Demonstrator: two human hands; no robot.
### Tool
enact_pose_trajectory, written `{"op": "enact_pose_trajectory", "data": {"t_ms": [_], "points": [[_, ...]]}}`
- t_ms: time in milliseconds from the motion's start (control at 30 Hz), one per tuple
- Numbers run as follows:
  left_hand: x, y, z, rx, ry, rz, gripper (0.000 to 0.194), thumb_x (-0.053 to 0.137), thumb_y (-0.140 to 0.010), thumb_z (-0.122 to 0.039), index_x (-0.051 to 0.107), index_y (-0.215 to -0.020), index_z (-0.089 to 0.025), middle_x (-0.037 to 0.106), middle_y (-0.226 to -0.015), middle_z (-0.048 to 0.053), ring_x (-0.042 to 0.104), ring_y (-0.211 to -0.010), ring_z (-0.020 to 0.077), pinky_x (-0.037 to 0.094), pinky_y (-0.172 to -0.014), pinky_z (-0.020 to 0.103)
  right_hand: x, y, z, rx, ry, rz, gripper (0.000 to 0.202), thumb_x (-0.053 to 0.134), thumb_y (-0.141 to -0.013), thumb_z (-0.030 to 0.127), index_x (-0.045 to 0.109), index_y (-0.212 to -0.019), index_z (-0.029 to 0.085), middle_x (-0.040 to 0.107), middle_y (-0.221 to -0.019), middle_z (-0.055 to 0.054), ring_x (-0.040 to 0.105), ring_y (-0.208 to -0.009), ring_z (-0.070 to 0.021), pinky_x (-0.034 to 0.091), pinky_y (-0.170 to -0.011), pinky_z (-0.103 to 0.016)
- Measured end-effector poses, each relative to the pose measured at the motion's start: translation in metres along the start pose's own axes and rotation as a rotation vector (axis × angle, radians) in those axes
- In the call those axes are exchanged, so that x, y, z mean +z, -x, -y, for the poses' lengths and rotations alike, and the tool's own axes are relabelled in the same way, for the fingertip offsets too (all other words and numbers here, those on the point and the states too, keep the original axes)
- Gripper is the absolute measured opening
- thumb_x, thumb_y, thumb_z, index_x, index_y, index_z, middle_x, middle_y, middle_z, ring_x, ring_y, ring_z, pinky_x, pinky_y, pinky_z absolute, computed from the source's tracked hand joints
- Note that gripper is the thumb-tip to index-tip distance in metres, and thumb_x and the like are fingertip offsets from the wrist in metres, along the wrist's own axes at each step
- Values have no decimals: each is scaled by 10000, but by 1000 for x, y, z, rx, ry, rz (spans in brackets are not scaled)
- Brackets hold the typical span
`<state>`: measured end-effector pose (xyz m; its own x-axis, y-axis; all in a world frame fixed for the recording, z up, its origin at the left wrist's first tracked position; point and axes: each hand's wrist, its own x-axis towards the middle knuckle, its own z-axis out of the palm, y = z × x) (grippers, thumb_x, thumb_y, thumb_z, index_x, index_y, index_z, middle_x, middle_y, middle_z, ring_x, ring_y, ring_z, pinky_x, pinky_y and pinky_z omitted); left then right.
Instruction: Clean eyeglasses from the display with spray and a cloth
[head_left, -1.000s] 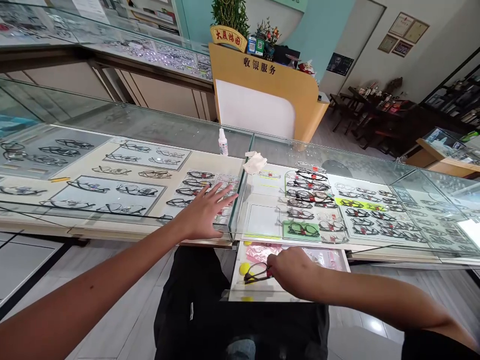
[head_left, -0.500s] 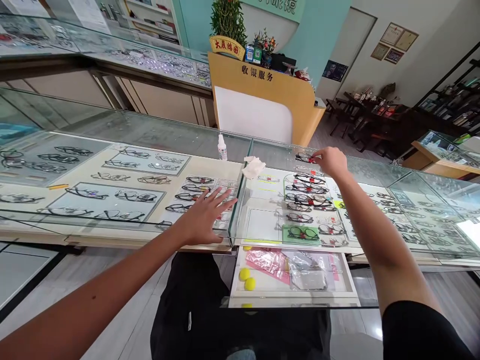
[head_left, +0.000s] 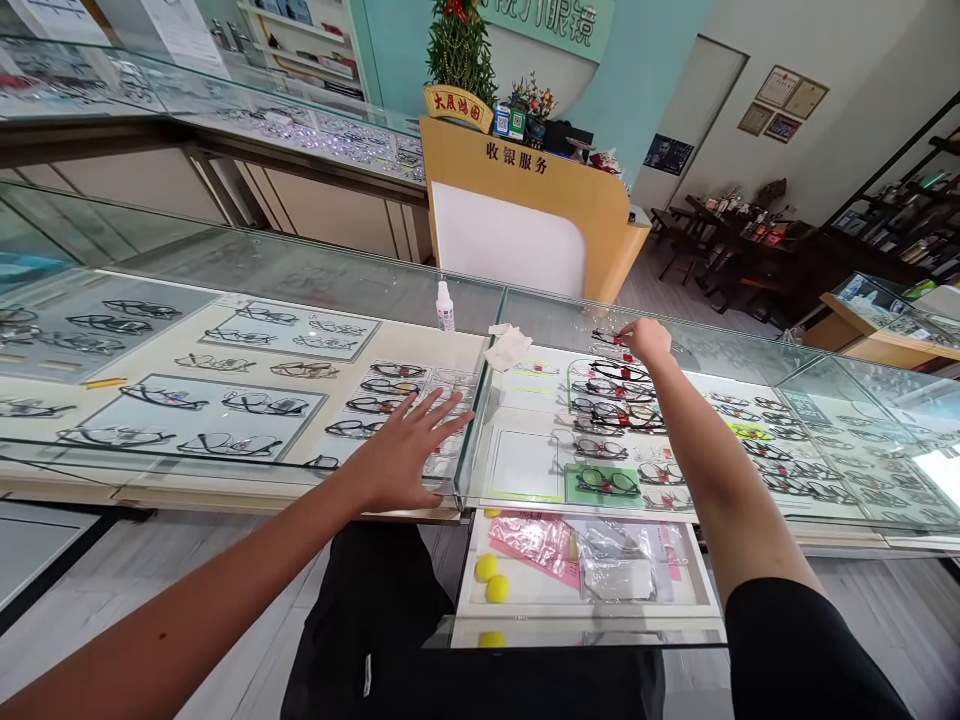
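My left hand [head_left: 405, 450] lies with fingers spread on the glass counter top, beside the upright seam between two display cases. Below it, rows of eyeglasses [head_left: 391, 387] show through the glass. Stretched out to the far side of the right-hand case, my right hand [head_left: 648, 342] pinches a pair of dark-framed eyeglasses [head_left: 606, 338] with a red tag. Nearer me run more rows of eyeglasses [head_left: 619, 392], several with red tags. One dark pair lies on a green card [head_left: 572, 492]. A crumpled white cloth [head_left: 508, 347] and a white spray bottle [head_left: 445, 308] are between my hands, farther back.
An open drawer [head_left: 705, 598] juts out below the counter, holding plastic bags [head_left: 619, 565] and yellow balls [head_left: 496, 588]. Glass edges run along the cases. Beyond stands a wooden cashier desk [head_left: 611, 215] with a plant [head_left: 459, 60].
The view has tipped slightly, so the scene sits lower. My right hand and forearm have shifted a little left, still pinching the eyeglasses. My left hand stays on the glass.
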<state>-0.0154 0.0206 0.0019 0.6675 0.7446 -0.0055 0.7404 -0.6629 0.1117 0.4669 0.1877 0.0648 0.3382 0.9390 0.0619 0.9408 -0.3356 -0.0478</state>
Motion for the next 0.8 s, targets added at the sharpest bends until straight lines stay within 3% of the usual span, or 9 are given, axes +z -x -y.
{"op": "enact_pose_trajectory", "data": {"t_ms": [133, 267, 367, 433, 500, 600, 633, 700, 800], "points": [[-2, 0, -2, -3, -2, 4, 1170, 818, -675, -515, 325, -1709, -280, 160, -1813, 86, 105, -1681, 396, 111, -1359, 599, -10, 11, 7, -25, 21, 8, 261, 725, -958, 266, 846, -1188, 247, 801, -1206, -157, 747, -1092, -286, 567, -900, -364], [-1, 0, 0, -3, -3, 11, 1186, 826, -669, -512, 309, -1714, -296, 160, -1813, 81, 103, -1682, 396, 111, -1358, 600, -37, 41, 29, -89, 40, -57, 355, 616, -1026, 300, 767, -1345, 259, 779, -1269, -155, 718, -1152, -280, 529, -929, -358], [1, 0, 1, 17, -5, 5, 1192, 816, -686, -546, 279, -1722, -304, 149, -1817, 72, 90, -1683, 396, 99, -1357, 601, -65, 104, 60, -292, 58, -229, 368, 499, -1082, 386, 742, -1339, 285, 811, -1073, -121, 738, -989, -269, 496, -823, -336], [2, -1, 1, 25, -7, 6, 1176, 794, -708, -573, 275, -1725, -291, 134, -1821, 72, 78, -1685, 395, 91, -1358, 597, -78, 169, 81, -477, 62, -288, 392, 432, -1105, 437, 752, -1247, 262, 781, -838, -86, 708, -792, -245, 445, -717, -311], [1, -2, 0, 21, -12, 13, 1160, 782, -715, -570, 288, -1722, -276, 130, -1822, 75, 73, -1686, 394, 86, -1360, 589, -78, 242, 97, -768, 55, -254, 379, 415, -1112, 403, 752, -1086, 233, 690, -642, -43, 620, -607, -194, 365, -623, -277], [-1, -4, -2, 4, -16, 30, 1170, 793, -692, -526, 297, -1719, -267, 140, -1821, 81, 78, -1685, 393, 81, -1360, 581, -43, 337, 108, -1275, -51, -158, 365, 446, -1108, 370, 679, -876, 210, 584, -506, -6, 536, -488, -166, 300, -540, -274], [-2, -5, -3, 0, -14, 35, 1177, 797, -683, -515, 295, -1719, -268, 142, -1821, 82, 79, -1685, 393, 80, -1360, 581, -23, 357, 109, -1358, -81, -104, 393, 434, -1110, 385, 659, -842, 207, 576, -486, -5, 529, -469, -171, 302, -523, -276], [-3, -5, -4, -7, -8, 36, 1182, 800, -679, -505, 292, -1720, -271, 146, -1820, 84, 82, -1685, 396, 83, -1359, 584, 24, 378, 109, -1387, -105, 41, 461, 408, -1100, 456, 649, -799, 204, 601, -488, -25, 547, -461, -187, 326, -506, -282], [-4, -5, -5, -13, 2, 30, 1170, 803, -684, -503, 297, -1717, -288, 156, -1818, 81, 98, -1682, 402, 93, -1356, 592, 90, 363, 111, -1279, -60, 283, 451, 408, -1097, 444, 709, -882, 185, 745, -678, -75, 664, -594, -194, 417, -584, -289]]}}
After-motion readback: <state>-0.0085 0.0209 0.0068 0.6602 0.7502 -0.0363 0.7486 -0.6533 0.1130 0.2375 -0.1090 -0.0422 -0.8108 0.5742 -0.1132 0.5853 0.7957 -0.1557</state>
